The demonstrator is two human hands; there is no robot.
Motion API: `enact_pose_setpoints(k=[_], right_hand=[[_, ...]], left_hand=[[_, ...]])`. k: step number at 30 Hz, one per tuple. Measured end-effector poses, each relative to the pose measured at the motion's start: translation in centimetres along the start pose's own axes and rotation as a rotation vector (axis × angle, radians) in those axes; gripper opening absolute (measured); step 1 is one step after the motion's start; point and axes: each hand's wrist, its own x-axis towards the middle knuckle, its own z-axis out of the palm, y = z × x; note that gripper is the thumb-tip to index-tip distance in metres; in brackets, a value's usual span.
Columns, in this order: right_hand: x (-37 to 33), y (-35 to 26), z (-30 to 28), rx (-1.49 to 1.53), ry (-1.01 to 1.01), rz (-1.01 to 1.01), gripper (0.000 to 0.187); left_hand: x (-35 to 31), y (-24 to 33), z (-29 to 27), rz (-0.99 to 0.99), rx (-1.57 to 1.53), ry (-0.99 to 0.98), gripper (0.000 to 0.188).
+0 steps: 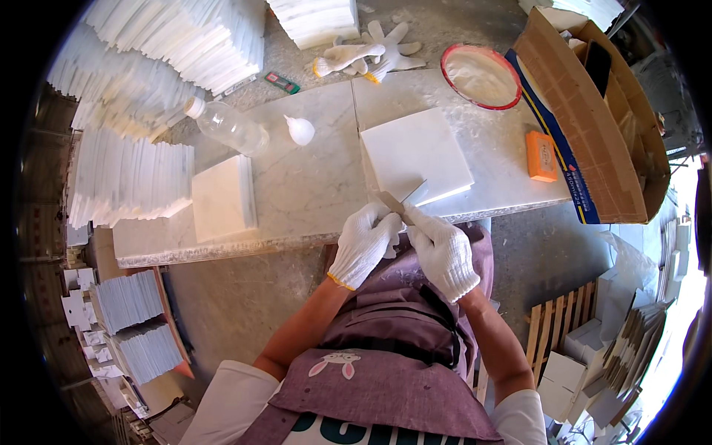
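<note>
Left hand (365, 245) is pinched closed on a thin flat piece (391, 202); right hand (443, 256) pinches an apparent blade (417, 193), frame centre, beside the white tiles (417, 152). Sound handling calls for steady wrists, fingertips clear of the edge.

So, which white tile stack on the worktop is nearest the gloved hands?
The low square stack just beyond the right hand; the other stacks stand farther left or back.

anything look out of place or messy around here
Mainly the spare white gloves lying in a loose heap at the far side: one bunched up, another with its fingers splayed, which looks untidy beside the neater white stack.
</note>
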Motion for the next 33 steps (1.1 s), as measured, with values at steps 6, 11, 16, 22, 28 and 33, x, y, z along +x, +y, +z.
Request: enact_pose_setpoints(k=[6, 11, 16, 22, 28, 33], right_hand=[[0.7, 0.1, -0.7, 0.018, -0.07, 0.059, 0.031], [1.8, 0.7, -1.5, -0.023, -0.004, 0.148, 0.03], [1.7, 2.7, -0.8, 0.039, 0.044, 0.017, 0.033], [0.3, 2.3, 0.6, -0.054, 0.099, -0.083, 0.033], [0.5, 1.6, 0.3, -0.131, 0.056, 0.0, 0.033], [1.6, 3.0, -0.5, -0.053, 0.133, 0.152, 0.035]], left_hand=[[-0.1, -0.3, -0.3, -0.002, -0.029, -0.015, 0.024], [0.2, -0.8, -0.6, -0.009, -0.005, -0.033, 0.028], [0.5, -1.5, -0.9, -0.017, -0.061, -0.06, 0.029], [0.3, -0.8, -0.9, -0.085, -0.113, -0.072, 0.029], [0.3, -0.9, -1.2, -0.08, -0.116, -0.072, 0.031], [0.1, -0.9, -0.9, -0.07, -0.118, -0.052, 0.029]])
